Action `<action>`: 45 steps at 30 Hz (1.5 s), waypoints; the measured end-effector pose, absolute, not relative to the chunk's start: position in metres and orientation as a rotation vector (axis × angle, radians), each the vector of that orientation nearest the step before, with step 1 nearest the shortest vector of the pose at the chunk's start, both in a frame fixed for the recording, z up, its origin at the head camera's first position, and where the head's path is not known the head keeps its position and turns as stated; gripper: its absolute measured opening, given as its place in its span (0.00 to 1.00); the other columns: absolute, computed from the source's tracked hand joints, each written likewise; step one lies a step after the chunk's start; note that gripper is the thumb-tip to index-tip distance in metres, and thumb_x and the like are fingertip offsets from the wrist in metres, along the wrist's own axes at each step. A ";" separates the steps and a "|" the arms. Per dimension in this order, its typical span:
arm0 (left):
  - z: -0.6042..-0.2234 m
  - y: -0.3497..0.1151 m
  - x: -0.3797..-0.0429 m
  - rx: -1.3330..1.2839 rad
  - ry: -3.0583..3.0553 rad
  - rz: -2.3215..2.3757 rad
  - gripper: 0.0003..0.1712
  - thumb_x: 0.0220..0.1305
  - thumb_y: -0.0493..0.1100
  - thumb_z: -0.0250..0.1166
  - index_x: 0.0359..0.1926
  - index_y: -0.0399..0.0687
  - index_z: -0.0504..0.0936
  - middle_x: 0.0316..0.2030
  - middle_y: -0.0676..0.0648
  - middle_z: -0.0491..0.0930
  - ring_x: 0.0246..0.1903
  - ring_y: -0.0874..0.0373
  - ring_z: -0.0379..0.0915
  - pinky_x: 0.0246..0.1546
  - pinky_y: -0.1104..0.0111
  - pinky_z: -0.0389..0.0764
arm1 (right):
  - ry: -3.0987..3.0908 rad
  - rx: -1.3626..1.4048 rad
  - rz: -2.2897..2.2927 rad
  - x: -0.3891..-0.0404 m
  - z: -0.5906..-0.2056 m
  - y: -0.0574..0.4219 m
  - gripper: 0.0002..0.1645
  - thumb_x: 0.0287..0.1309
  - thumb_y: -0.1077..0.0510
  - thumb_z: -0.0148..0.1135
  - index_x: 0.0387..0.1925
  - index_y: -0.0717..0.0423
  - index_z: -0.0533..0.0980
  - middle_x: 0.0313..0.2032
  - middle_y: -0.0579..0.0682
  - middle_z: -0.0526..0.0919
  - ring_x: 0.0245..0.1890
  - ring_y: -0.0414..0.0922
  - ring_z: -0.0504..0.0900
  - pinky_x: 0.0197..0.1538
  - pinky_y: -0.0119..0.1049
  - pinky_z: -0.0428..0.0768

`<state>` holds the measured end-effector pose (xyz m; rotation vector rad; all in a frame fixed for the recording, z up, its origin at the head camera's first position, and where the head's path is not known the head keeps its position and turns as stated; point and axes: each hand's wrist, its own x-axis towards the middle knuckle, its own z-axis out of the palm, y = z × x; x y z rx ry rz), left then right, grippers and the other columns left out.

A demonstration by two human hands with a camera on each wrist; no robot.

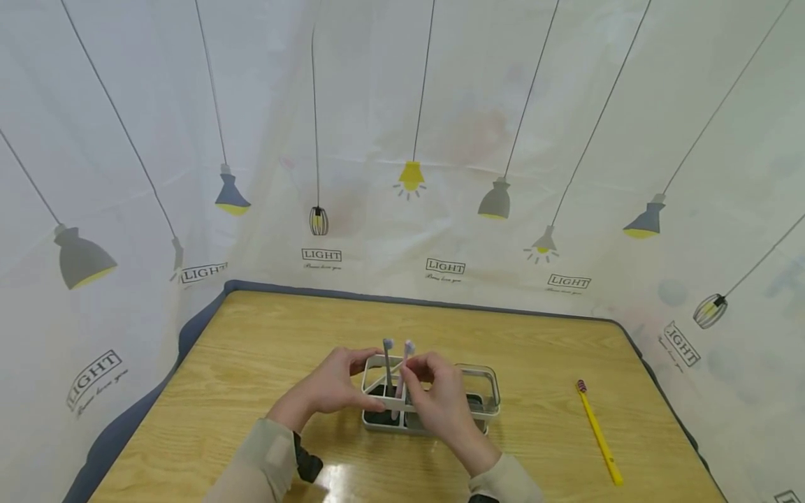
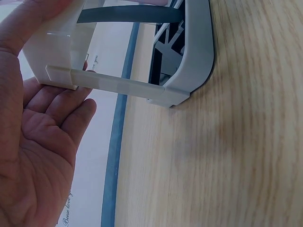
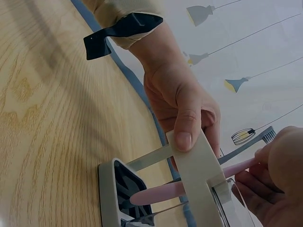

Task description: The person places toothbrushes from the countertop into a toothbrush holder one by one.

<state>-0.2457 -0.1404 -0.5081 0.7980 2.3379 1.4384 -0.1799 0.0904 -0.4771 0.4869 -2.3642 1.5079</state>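
A white toothbrush holder (image 1: 393, 403) with a raised rim and a dark-lined base stands on the table. My left hand (image 1: 330, 384) grips its upper rim at the left end, thumb on the near side, fingers behind. A grey toothbrush (image 1: 388, 370) leans upright in the left section, bristles up. Beside it, my right hand (image 1: 443, 398) pinches a pink toothbrush (image 3: 158, 194) near its head. The pink handle passes down through the rim, its rounded end close over the base (image 3: 109, 189) in the right wrist view. The left wrist view shows the grey handle (image 2: 128, 14) reaching the base.
A yellow toothbrush (image 1: 597, 433) with dark and pink bristles lies on the wooden table (image 1: 534, 363) to the right. A clear, grey-rimmed part (image 1: 493, 384) forms the holder's right end. A white curtain (image 1: 377, 105) printed with lamps hangs around the table.
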 end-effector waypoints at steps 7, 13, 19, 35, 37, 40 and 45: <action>-0.508 -0.140 -0.246 0.789 2.347 1.433 0.53 0.47 0.56 0.88 0.73 0.45 0.77 0.67 0.45 0.78 0.70 0.42 0.70 0.72 0.47 0.68 | -2.393 0.504 1.515 -0.180 -0.479 0.094 0.05 0.70 0.62 0.70 0.41 0.62 0.84 0.36 0.46 0.87 0.36 0.42 0.87 0.41 0.35 0.88; -0.508 -0.139 -0.244 0.750 2.346 1.436 0.52 0.47 0.56 0.88 0.72 0.51 0.78 0.67 0.47 0.78 0.71 0.42 0.70 0.72 0.47 0.69 | -2.400 0.480 1.536 -0.181 -0.482 0.096 0.04 0.66 0.66 0.73 0.40 0.61 0.85 0.36 0.47 0.88 0.35 0.41 0.87 0.40 0.33 0.88; -0.508 -0.138 -0.243 0.753 2.346 1.434 0.51 0.47 0.56 0.88 0.72 0.51 0.78 0.67 0.46 0.78 0.71 0.42 0.70 0.72 0.46 0.68 | -2.407 0.465 1.569 -0.181 -0.482 0.098 0.04 0.66 0.67 0.72 0.41 0.62 0.85 0.37 0.47 0.88 0.36 0.42 0.88 0.40 0.33 0.88; -0.506 -0.139 -0.241 0.702 2.375 1.409 0.59 0.45 0.58 0.89 0.76 0.48 0.73 0.68 0.48 0.78 0.71 0.46 0.70 0.71 0.50 0.70 | -2.355 0.364 1.532 -0.180 -0.468 0.121 0.04 0.64 0.69 0.73 0.39 0.61 0.85 0.35 0.47 0.88 0.34 0.42 0.86 0.38 0.33 0.86; -0.506 -0.139 -0.241 0.699 2.372 1.412 0.59 0.45 0.58 0.89 0.76 0.48 0.73 0.67 0.48 0.78 0.71 0.47 0.70 0.71 0.50 0.71 | -2.318 0.371 1.527 -0.180 -0.466 0.127 0.04 0.63 0.70 0.73 0.38 0.62 0.85 0.35 0.48 0.88 0.33 0.43 0.86 0.37 0.33 0.86; -0.507 -0.140 -0.241 0.694 2.371 1.410 0.59 0.45 0.58 0.89 0.76 0.47 0.72 0.67 0.48 0.78 0.71 0.48 0.70 0.71 0.50 0.71 | -2.284 0.345 1.496 -0.182 -0.465 0.139 0.04 0.62 0.71 0.73 0.38 0.63 0.85 0.34 0.49 0.88 0.33 0.44 0.87 0.36 0.32 0.86; -0.506 -0.140 -0.241 0.689 2.388 1.395 0.59 0.45 0.58 0.89 0.76 0.48 0.73 0.67 0.46 0.78 0.70 0.47 0.70 0.70 0.50 0.71 | -2.307 0.239 1.422 -0.186 -0.463 0.166 0.03 0.64 0.69 0.73 0.39 0.63 0.86 0.35 0.51 0.89 0.33 0.44 0.86 0.35 0.30 0.84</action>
